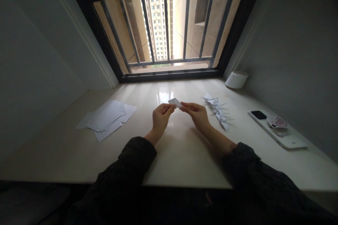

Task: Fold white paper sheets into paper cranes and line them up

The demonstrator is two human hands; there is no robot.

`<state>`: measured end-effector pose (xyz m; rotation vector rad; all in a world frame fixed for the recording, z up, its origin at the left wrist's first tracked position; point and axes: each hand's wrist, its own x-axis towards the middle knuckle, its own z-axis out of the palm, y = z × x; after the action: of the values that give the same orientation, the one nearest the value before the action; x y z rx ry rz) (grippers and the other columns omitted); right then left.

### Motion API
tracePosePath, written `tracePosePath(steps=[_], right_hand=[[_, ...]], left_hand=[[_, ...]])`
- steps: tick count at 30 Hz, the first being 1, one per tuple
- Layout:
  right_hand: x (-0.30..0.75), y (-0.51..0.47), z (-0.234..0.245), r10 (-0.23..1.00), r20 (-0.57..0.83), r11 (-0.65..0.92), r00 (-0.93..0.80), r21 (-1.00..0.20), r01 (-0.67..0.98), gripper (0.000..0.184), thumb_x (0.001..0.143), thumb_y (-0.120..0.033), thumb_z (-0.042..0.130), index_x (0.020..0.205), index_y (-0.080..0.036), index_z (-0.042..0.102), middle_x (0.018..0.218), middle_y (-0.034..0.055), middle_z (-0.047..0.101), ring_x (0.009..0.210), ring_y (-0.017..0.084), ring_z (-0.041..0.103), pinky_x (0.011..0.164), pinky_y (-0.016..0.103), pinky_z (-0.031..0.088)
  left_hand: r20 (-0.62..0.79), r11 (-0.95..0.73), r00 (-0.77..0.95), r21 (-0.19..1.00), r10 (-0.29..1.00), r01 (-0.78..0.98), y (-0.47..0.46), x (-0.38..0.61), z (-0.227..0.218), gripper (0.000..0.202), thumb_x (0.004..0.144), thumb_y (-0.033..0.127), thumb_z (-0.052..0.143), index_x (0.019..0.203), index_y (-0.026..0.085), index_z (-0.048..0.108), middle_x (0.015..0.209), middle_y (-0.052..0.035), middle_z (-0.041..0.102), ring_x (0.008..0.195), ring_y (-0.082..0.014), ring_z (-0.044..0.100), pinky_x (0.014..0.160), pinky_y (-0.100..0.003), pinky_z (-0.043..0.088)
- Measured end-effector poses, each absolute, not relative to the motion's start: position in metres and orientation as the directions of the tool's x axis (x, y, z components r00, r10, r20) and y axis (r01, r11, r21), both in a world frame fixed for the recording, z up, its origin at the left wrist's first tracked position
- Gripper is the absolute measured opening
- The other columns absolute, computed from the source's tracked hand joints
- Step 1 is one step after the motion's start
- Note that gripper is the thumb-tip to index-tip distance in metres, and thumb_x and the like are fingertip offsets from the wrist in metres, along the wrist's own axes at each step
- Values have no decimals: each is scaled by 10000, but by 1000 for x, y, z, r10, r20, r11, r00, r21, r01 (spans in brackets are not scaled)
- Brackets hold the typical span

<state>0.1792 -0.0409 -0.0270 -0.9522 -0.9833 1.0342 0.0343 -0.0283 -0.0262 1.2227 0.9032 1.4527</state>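
A small folded piece of white paper (175, 102) is held up above the pale desk (174, 154), in front of the window. My left hand (161, 116) pinches its left end with fingers curled. My right hand (195, 113) pinches its right end. Both hands hover over the middle of the desk, with dark sleeves pulled back from the wrists.
A loose stack of white paper sheets (107, 117) lies at the left. Several folded paper figures (218, 110) lie to the right of my hands. A white phone (277, 130) with a round sticker grip rests at the far right. A white round device (237, 79) sits by the barred window (169, 28).
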Motion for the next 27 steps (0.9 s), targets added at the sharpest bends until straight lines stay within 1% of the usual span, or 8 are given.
tracePosePath(steps=[4,8,12,15,18,21,27], right_hand=[[180,-38,-31,959,197,242,203,-943,-230,306,532,-340,837,805,-226,755,799,35,753,794,229,702,865,434,531],[179,-37,-32,959,214,255,187,-937,-240,282,550,-337,832,804,-240,757,802,33,753,778,224,707,863,433,533],[178,-39,-30,955,243,280,169,-928,-246,251,589,-332,813,820,-251,754,809,21,754,780,216,710,868,424,540],[179,-41,-29,946,282,308,162,-936,-170,255,620,-345,794,851,-245,753,864,31,752,838,237,707,879,428,539],[181,-42,-30,941,304,320,145,-943,-96,303,606,-346,804,888,-247,750,918,34,746,884,261,700,886,435,537],[183,-41,-32,941,306,319,141,-944,-82,339,576,-336,824,898,-256,749,915,28,746,878,272,701,887,447,537],[181,-41,-30,936,302,322,180,-942,-94,294,588,-358,811,860,-260,753,897,17,747,901,273,694,896,452,530]], left_hand=[[210,-203,1,948,978,-245,-27,35,-28,243,651,346,767,777,156,681,801,-43,724,748,-152,666,766,-328,532],[222,-217,-9,946,975,-240,-27,35,-29,236,667,352,757,776,158,679,791,-38,724,737,-146,664,751,-318,533],[241,-239,-23,938,970,-253,-27,35,-29,234,681,352,747,783,156,670,810,-38,724,763,-151,669,775,-328,536],[245,-246,-37,937,969,-246,-27,35,-30,240,683,358,744,780,154,663,806,-39,722,762,-153,671,782,-335,539],[252,-253,-39,938,967,-235,-26,35,-30,248,684,367,741,789,156,662,811,-40,723,768,-157,672,786,-338,538],[255,-256,-33,936,966,-241,-26,35,-31,242,688,362,740,796,159,664,820,-41,724,775,-157,672,792,-337,537],[238,-237,-28,937,971,-258,-27,36,-30,249,681,367,744,794,160,667,826,-41,722,789,-163,671,805,-355,539]])
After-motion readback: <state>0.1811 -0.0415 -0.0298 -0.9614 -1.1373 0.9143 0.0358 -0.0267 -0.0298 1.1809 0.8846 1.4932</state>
